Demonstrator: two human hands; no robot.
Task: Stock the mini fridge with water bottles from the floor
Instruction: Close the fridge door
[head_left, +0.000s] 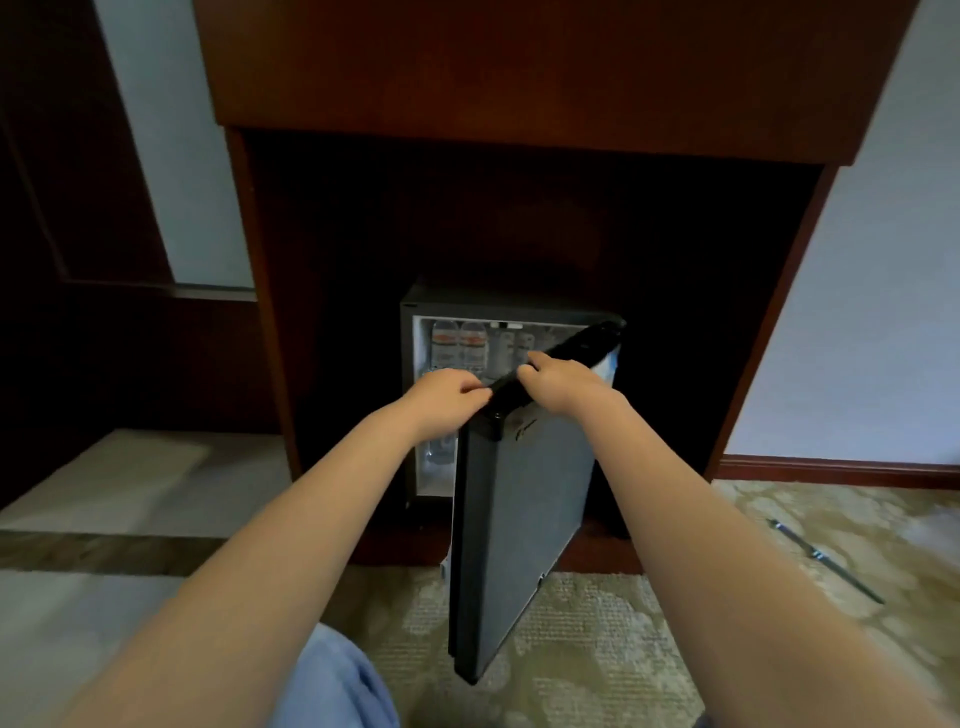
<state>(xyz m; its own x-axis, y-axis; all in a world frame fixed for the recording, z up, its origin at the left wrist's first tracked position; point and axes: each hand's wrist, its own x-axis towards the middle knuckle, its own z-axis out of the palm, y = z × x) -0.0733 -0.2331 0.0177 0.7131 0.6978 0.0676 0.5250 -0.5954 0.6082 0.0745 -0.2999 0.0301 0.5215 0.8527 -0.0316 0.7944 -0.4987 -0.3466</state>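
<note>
From the head view, the mini fridge (415, 312) sits in the dark recess under the wooden cabinet (519, 67), and both the left hand (445, 400) and the right hand (558, 382) are closed on the top edge of its half-open door (524, 519), probably to swing it. Water bottles (460, 340) stand on the upper shelf inside the fridge. The door hides the right part of the inside, the lower shelf is blurred, and I see no bottles on the floor (597, 649) in front of the fridge.

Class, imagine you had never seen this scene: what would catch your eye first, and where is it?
First, the two bare arms reaching to mid-frame, left hand and right hand gripping the top edge of the open fridge door. Behind it glows the mini fridge interior, with water bottles standing on its upper shelf.
</note>
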